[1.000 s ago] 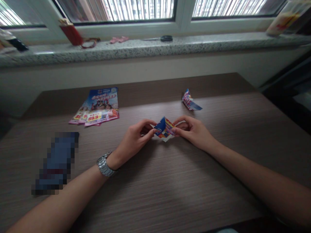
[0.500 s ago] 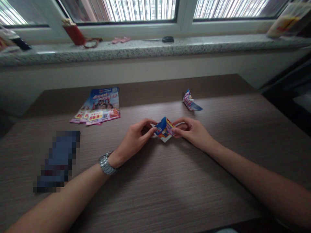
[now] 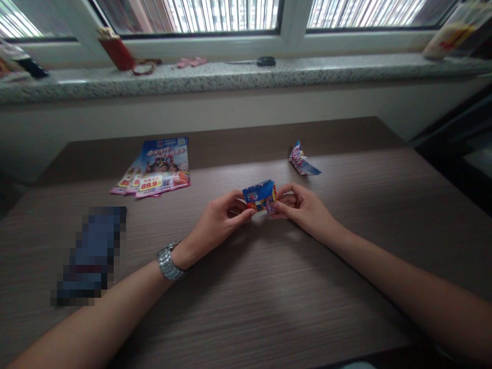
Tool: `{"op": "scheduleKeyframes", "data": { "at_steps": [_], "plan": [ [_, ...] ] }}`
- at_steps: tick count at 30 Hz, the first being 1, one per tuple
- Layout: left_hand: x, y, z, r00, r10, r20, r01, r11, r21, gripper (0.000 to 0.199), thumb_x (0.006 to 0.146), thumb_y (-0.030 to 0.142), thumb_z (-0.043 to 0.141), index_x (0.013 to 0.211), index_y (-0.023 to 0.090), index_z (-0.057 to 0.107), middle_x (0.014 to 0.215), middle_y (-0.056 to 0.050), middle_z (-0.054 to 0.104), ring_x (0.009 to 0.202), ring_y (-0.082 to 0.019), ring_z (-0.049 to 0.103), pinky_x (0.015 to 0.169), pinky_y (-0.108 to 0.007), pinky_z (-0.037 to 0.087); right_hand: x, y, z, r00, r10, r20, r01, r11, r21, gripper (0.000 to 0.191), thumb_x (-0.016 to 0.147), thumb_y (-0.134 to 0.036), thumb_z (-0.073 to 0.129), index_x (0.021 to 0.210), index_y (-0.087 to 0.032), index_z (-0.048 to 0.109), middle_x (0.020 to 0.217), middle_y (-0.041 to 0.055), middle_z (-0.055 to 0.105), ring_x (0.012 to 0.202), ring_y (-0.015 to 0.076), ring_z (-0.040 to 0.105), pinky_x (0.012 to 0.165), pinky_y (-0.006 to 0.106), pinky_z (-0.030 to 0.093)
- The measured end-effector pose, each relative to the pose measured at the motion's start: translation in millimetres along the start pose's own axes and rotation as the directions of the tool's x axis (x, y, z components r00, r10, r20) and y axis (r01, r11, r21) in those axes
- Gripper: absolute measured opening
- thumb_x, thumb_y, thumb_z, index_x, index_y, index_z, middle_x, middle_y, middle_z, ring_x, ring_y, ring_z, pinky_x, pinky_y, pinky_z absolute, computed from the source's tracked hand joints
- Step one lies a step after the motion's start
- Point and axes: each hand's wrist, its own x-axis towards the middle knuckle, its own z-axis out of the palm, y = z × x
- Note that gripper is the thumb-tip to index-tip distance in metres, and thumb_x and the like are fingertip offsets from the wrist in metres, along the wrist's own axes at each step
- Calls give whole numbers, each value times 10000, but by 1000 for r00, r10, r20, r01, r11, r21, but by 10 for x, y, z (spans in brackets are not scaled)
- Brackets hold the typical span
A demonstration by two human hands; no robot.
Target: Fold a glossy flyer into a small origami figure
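A small folded paper [image 3: 260,195], printed in blue, orange and yellow, is held up just above the table between my two hands. My left hand [image 3: 230,209] grips its left edge, with the thumb at the lower corner and the fingers behind. On the right edge, my right hand [image 3: 294,201] pinches the paper between thumb and fingers. The paper looks like a flattened rectangle facing me; its back is hidden. Beyond my right hand stands another folded paper piece [image 3: 302,160] with pointed ends, in blue and pink print.
Several overlapping printed flyers [image 3: 163,166] lie at the back left of the brown table [image 3: 246,302]. A blurred dark phone-like object [image 3: 92,253] is near my left forearm. Scissors [image 3: 265,61] and a red container [image 3: 117,54] are on the stone windowsill [image 3: 215,77].
The held paper has gone from an opened-out diamond shape with a white lower corner to a flatter rectangle. My left thumb has moved slightly right along its lower edge.
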Motion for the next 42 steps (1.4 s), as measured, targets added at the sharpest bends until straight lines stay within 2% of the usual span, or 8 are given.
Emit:
{"op": "scheduleKeyframes", "data": {
  "at_steps": [9,16,26,33,39,42],
  "plan": [
    [11,12,-15,1000,-17,-11,17,1000,20,198,916,330,680,1015,170,618,846,-18,715,738,-137,681,673,-221,547,-1,1,-10,999,17,29,-16,999,-35,311,805,-366,789,986,-216,585,907,23,792,799,198,783,753,352,680],
    [-4,2,-5,999,-30,27,31,999,-34,255,909,329,703,1098,191,602,902,-21,719,803,-141,686,731,-232,548,12,14,-17,999,-11,-47,11,1000,2,314,792,-377,808,961,-221,594,840,16,786,812,217,787,754,361,680],
    [10,14,-5,998,-45,51,50,994,-93,222,903,298,708,1056,177,601,817,5,668,725,-109,623,668,-204,493,13,-1,-8,998,36,-55,-35,999,21,315,777,-372,821,940,-218,601,827,20,791,765,210,787,723,345,681],
    [16,10,-14,994,-72,84,83,987,-138,238,883,294,730,1030,176,583,820,1,669,728,-116,636,663,-206,498,4,-29,-2,997,49,-52,-48,999,22,333,766,-373,828,949,-212,601,800,22,790,736,205,785,697,329,674],
    [10,2,-9,996,-20,88,31,992,-125,233,974,336,611,1139,172,599,897,-23,687,798,-130,667,753,-240,543,20,-36,-20,994,54,-90,-52,998,32,352,751,-378,839,943,-210,596,787,19,787,723,204,784,677,317,668],
    [0,44,-5,998,0,64,6,996,-92,225,993,343,575,1108,155,620,891,-37,698,805,-138,668,763,-248,541,14,-49,-21,994,55,-99,-51,998,35,356,750,-388,839,938,-209,595,794,23,787,725,202,783,698,326,667]
  ]
}}
